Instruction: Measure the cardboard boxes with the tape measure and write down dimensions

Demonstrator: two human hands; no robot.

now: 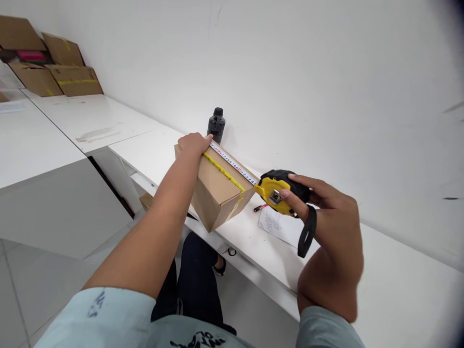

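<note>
A cardboard box [217,181] with yellow tape along its top rests on the white table. My right hand [326,203] is closed around a yellow and black tape measure [277,189], whose wrist strap hangs below. The blade [232,162] is drawn out across the top of the box, along its far side, and the case sits at the right end of the box. At the far left corner my left hand [195,143] presses the blade's end to the box; its fingertips are partly hidden behind the edge.
A black bottle [216,124] stands behind the box by the wall. A sheet of paper with writing [277,224] and a red and black pen [260,208] lie to the right on the table [250,246]. Several cardboard boxes [78,81] are at the far left.
</note>
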